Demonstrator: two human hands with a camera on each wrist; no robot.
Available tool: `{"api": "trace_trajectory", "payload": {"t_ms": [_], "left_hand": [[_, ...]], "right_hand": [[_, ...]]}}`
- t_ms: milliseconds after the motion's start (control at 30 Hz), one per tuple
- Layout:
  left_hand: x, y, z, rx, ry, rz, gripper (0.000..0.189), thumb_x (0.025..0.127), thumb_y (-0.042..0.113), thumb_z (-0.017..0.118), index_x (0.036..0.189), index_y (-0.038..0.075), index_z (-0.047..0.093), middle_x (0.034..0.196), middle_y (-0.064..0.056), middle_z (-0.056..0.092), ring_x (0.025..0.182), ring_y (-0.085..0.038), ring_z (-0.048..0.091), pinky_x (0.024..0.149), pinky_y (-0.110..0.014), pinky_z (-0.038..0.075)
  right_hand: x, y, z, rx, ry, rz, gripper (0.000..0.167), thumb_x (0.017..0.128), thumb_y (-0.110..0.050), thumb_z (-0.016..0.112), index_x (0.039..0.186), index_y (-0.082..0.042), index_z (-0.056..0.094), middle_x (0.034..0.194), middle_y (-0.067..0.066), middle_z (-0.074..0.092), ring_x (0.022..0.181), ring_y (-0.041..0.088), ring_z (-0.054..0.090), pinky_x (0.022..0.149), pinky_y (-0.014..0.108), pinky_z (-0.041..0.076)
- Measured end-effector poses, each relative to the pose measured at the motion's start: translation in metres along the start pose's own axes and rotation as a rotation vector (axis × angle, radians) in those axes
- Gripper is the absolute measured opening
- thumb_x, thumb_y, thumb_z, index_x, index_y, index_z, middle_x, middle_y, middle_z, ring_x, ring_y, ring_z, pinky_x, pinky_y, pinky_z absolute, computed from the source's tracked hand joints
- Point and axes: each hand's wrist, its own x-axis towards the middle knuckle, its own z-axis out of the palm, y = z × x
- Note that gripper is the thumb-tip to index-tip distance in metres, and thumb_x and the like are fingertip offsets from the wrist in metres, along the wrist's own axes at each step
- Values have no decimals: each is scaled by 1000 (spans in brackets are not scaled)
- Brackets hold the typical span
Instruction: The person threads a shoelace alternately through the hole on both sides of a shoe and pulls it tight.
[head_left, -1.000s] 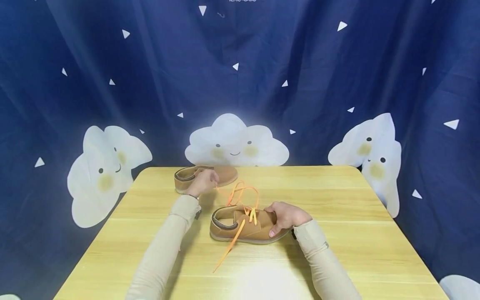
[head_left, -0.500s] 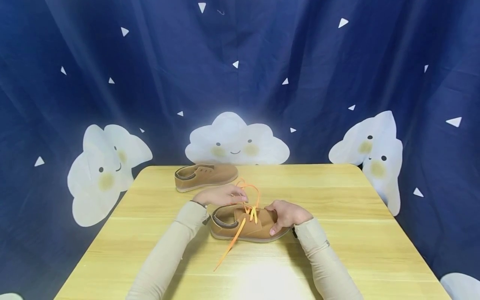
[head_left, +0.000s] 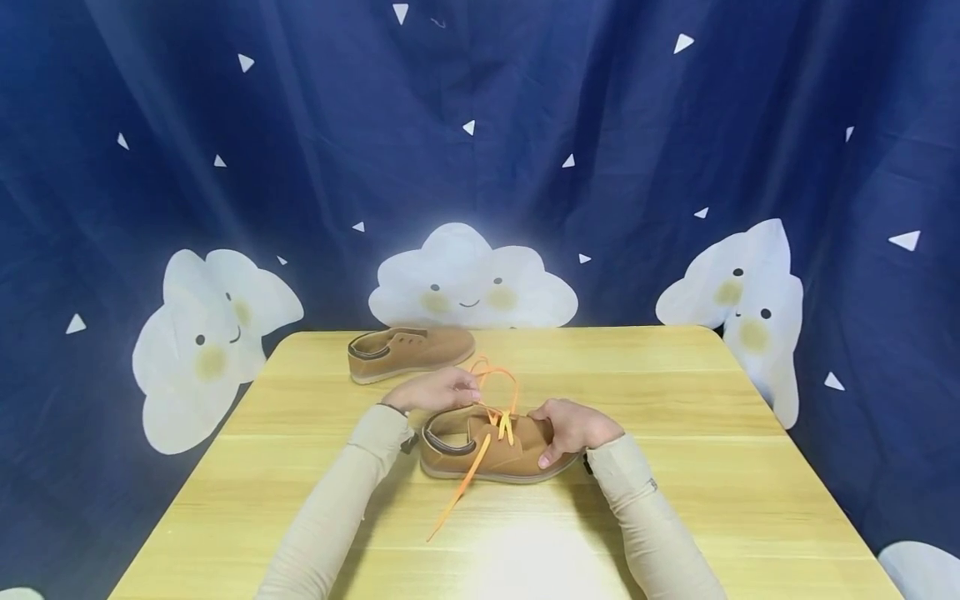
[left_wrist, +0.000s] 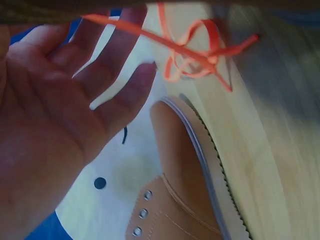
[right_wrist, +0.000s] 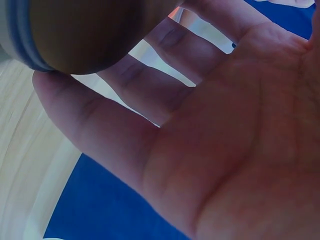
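A tan shoe (head_left: 457, 464) lies sideways near the table's middle, toe to the right. My right hand (head_left: 577, 428) grips its toe, thumb on the near side; the right wrist view shows fingers (right_wrist: 105, 117) curled under the dark toe (right_wrist: 95, 35). An orange shoelace (head_left: 461, 498) is threaded through the eyelets, one end hanging toward me, the other looped behind the shoe. Above the heel opening's far side, my left hand (head_left: 435, 389) pinches the lace. In the left wrist view the lace (left_wrist: 150, 36) runs from this hand to a loose loop; the pinching fingertips are hidden there.
A second tan shoe (head_left: 420, 350) without a lace stands at the back left of the wooden table (head_left: 720, 492), toe to the right. Behind the table hangs a dark blue curtain (head_left: 480, 183) with white clouds and triangles.
My left hand has come from beside the far shoe toward the lacing of the near shoe, then shifted slightly left. My right hand keeps its grip on the toe.
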Motion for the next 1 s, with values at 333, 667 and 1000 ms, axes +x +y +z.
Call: {"api": "trace_trajectory", "payload": {"t_ms": [333, 667, 1000], "left_hand": [[-12, -11, 1, -72, 139, -30, 32, 108, 27, 55, 118, 1, 70, 114, -16, 73, 106, -29, 69, 97, -41, 56], [-71, -19, -18, -11, 357, -148, 38, 106, 15, 55, 142, 1, 57, 133, -21, 67, 102, -33, 73, 86, -41, 61], [-114, -31, 19, 22, 173, -186, 56, 95, 7, 65, 148, 1, 49, 135, -20, 63, 103, -25, 69, 83, -35, 59]], "right_hand": [[-3, -1, -2, 7, 2, 5, 78, 69, -15, 96, 137, 2, 63, 135, 15, 68, 127, 36, 62, 112, 51, 49], [-27, 12, -10, 21, 34, 22, 108, 70, -19, 96, 154, 11, 35, 153, 32, 47, 143, 49, 46, 119, 59, 39], [-50, 37, -1, 21, 129, 42, 107, 72, -19, 94, 154, 13, 32, 140, 33, 57, 129, 48, 57, 111, 61, 45]]}}
